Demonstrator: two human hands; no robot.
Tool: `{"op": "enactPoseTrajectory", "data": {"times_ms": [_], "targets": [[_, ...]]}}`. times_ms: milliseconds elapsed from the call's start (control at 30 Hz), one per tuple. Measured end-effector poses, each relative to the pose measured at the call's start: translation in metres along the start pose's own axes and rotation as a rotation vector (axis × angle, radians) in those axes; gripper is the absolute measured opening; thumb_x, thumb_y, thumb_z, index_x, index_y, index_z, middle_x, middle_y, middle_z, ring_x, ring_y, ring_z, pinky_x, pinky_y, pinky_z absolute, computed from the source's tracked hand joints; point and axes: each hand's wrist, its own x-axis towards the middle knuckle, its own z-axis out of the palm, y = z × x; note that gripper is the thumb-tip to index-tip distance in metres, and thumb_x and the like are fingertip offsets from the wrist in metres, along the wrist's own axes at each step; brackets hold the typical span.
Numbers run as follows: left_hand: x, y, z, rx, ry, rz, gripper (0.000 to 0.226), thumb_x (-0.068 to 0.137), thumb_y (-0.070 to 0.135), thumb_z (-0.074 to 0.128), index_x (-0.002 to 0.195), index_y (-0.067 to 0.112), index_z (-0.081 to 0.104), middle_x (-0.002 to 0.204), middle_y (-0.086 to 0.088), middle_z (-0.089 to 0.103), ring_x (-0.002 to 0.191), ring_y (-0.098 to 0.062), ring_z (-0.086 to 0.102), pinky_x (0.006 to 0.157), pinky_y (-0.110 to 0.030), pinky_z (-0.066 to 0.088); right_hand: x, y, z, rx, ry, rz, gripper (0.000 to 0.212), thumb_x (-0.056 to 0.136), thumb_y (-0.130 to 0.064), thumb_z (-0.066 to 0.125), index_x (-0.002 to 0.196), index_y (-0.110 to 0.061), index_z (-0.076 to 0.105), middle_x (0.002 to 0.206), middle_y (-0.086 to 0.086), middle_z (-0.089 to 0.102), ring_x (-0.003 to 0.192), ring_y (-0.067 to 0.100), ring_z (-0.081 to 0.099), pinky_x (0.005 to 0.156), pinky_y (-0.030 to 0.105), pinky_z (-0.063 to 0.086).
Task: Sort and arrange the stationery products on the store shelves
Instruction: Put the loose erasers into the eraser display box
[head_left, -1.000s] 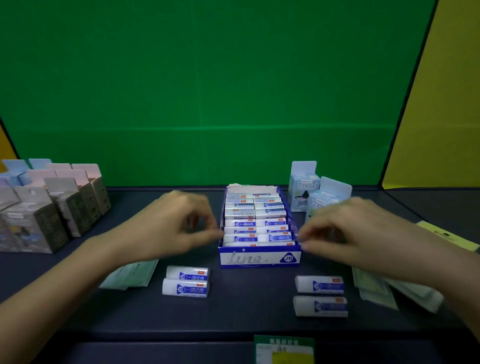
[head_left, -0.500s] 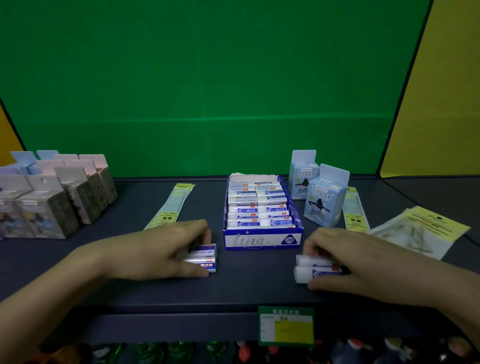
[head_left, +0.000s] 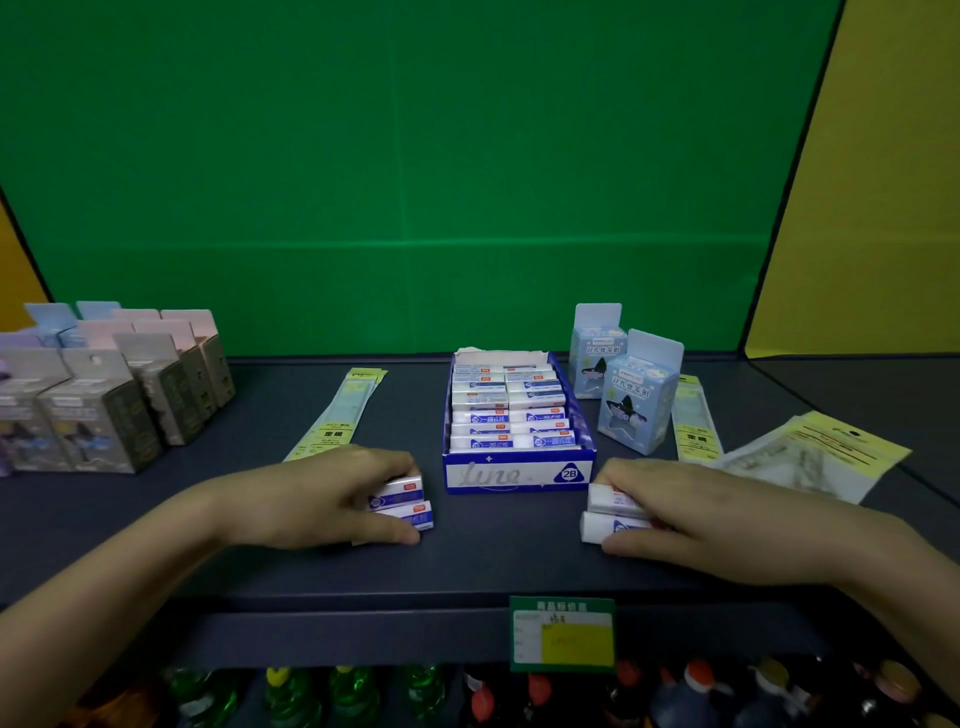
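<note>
A blue-and-white display box (head_left: 517, 474) marked 2B stands mid-shelf, filled with rows of white erasers in blue sleeves. To its left, my left hand (head_left: 317, 496) grips two loose erasers (head_left: 408, 503) lying side by side on the dark shelf (head_left: 498, 561), thumb in front and fingers over them. To the right of the box, my right hand (head_left: 691, 514) grips another pair of erasers (head_left: 605, 514) the same way. Only the inner ends of both pairs show.
Grey and pink boxed items (head_left: 104, 400) stand in rows at the left. Two light-blue sharpener boxes (head_left: 636, 395) stand right of the display box. Long yellow-green packets (head_left: 340, 415) (head_left: 696, 421) and flat clear bags (head_left: 810, 457) lie on the shelf. A price tag (head_left: 563, 634) hangs on the front edge, above bottles below.
Both hands left the sides of the display box, came down toward the shelf front and closed round the loose eraser pairs. The view also tilted down.
</note>
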Motion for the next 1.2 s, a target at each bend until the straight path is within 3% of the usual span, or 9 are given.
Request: {"op": "enactPoseTrajectory", "data": {"times_ms": [100, 200, 400, 567, 700, 867, 967, 1033, 1200], "targets": [[-0.001, -0.001, 0.0, 0.02, -0.028, -0.018, 0.025, 0.08, 0.051, 0.053, 0.086, 0.028, 0.045, 0.081, 0.01, 0.053, 0.079, -0.006, 0.048, 0.072, -0.018, 0.041, -0.002, 0.002, 0.001, -0.004, 0.025, 0.007, 0.019, 0.091, -0.051, 0.038, 0.098, -0.034, 0.036, 0.092, -0.021, 0.04, 0.086, -0.008, 0.041, 0.078, 0.009, 0.032], [-0.001, -0.001, 0.002, 0.053, -0.035, -0.017, 0.029, 0.085, 0.046, 0.051, 0.091, 0.019, 0.044, 0.08, 0.011, 0.047, 0.071, -0.001, 0.043, 0.073, -0.019, 0.041, -0.004, 0.002, -0.001, 0.022, 0.06, -0.005, 0.013, 0.091, -0.051, 0.037, 0.094, -0.039, 0.034, 0.094, -0.021, 0.04, 0.089, -0.002, 0.044, 0.079, 0.014, 0.035], [-0.006, -0.003, -0.004, -0.043, 0.055, 0.001, 0.038, 0.071, 0.071, 0.035, 0.085, 0.037, 0.039, 0.087, 0.029, 0.049, 0.078, 0.0, 0.049, 0.072, -0.017, 0.042, -0.002, -0.003, -0.02, 0.095, 0.179, -0.014, 0.014, 0.093, -0.044, 0.038, 0.084, -0.033, 0.034, 0.081, -0.014, 0.042, 0.076, 0.001, 0.041, 0.069, 0.013, 0.035], [0.0, -0.004, -0.006, -0.025, 0.044, 0.015, 0.028, 0.082, 0.055, 0.038, 0.089, 0.028, 0.041, 0.084, 0.007, 0.056, 0.077, -0.009, 0.051, 0.077, -0.026, 0.045, 0.018, -0.006, -0.037, 0.115, 0.246, -0.014, 0.024, 0.094, -0.042, 0.033, 0.076, -0.026, 0.03, 0.077, -0.008, 0.041, 0.069, 0.007, 0.036, 0.069, 0.016, 0.034], [0.001, -0.007, -0.016, -0.117, 0.125, 0.049, 0.026, 0.083, 0.05, 0.044, 0.091, 0.026, 0.045, 0.071, 0.012, 0.057, 0.061, -0.005, 0.047, 0.059, -0.015, 0.039, 0.043, -0.003, -0.044, -0.003, 0.292, 0.006, 0.022, 0.095, -0.043, 0.031, 0.091, -0.023, 0.039, 0.079, -0.015, 0.039, 0.076, 0.001, 0.037, 0.071, 0.013, 0.032], [0.015, -0.003, -0.039, -0.264, 0.291, 0.042, 0.026, 0.075, 0.033, 0.064, 0.092, 0.015, 0.057, 0.073, -0.01, 0.065, 0.054, -0.001, 0.05, 0.051, -0.01, 0.04, 0.075, -0.004, -0.045, -0.113, 0.355, 0.016, 0.032, 0.095, -0.043, 0.034, 0.1, -0.014, 0.047, 0.086, -0.008, 0.046, 0.085, 0.012, 0.037, 0.072, 0.024, 0.025], [0.033, -0.002, -0.046, -0.341, 0.385, 0.004, 0.029, 0.065, 0.035, 0.072, 0.084, 0.016, 0.063, 0.06, 0.003, 0.064, 0.049, -0.001, 0.051, 0.047, -0.01, 0.04, 0.088, -0.001, -0.043, -0.159, 0.332, 0.03, 0.034, 0.095, -0.036, 0.041, 0.118, -0.013, 0.051, 0.112, 0.004, 0.056, 0.104, 0.018, 0.043, 0.086, 0.028, 0.032], [0.045, -0.003, -0.048, -0.352, 0.429, -0.029, 0.024, 0.065, 0.031, 0.077, 0.081, 0.018, 0.065, 0.052, 0.011, 0.062, 0.046, -0.002, 0.05, 0.046, -0.011, 0.039, 0.092, 0.001, -0.043, -0.175, 0.316, 0.043, 0.035, 0.094, -0.034, 0.044, 0.122, -0.014, 0.051, 0.118, 0.005, 0.057, 0.109, 0.019, 0.044, 0.089, 0.028, 0.032], [0.066, -0.005, -0.048, -0.331, 0.451, -0.078, 0.02, 0.068, 0.024, 0.079, 0.083, 0.014, 0.07, 0.067, 0.004, 0.067, 0.051, 0.0, 0.051, 0.05, -0.013, 0.04, 0.095, 0.004, -0.04, -0.226, 0.318, 0.066, 0.032, 0.092, -0.032, 0.051, 0.116, -0.012, 0.057, 0.116, 0.006, 0.06, 0.109, 0.022, 0.05, 0.09, 0.033, 0.037]]}}
